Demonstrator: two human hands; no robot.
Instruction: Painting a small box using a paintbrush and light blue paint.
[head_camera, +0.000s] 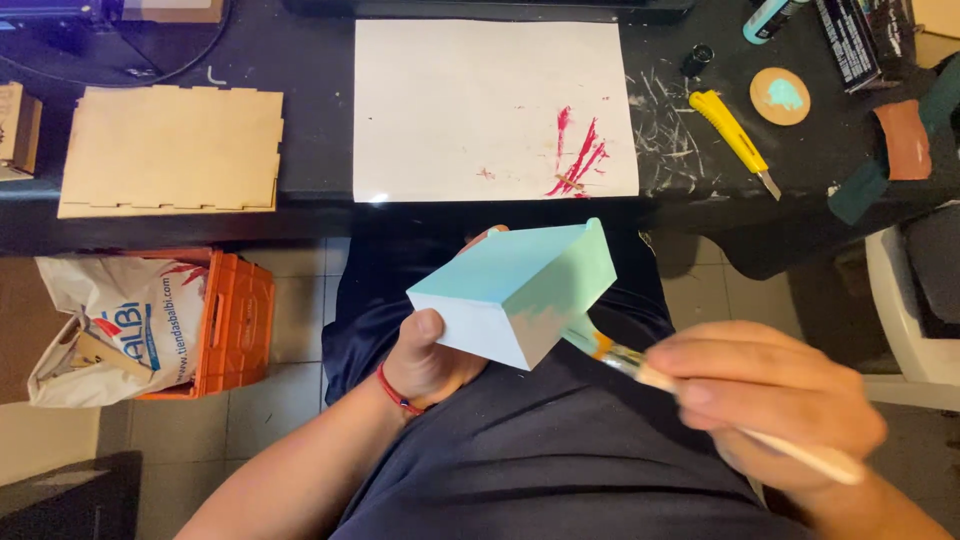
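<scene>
Holding: left hand (430, 360) with turquoise box (515, 290), right hand (765, 400) with paintbrush (640, 368).

We see a box (520, 290) coated in matt pale turquoise paint, smooth, with a bare patch near one lower edge. The brush (640, 365) has a pale wooden handle and an orange ferrule. On the black, paint-scratched table (680, 140) lie a white paper sheet (470, 100) smeared red, unpainted laser-cut wood panels (170, 150) and a glossy yellow plastic cutter (735, 135).
</scene>
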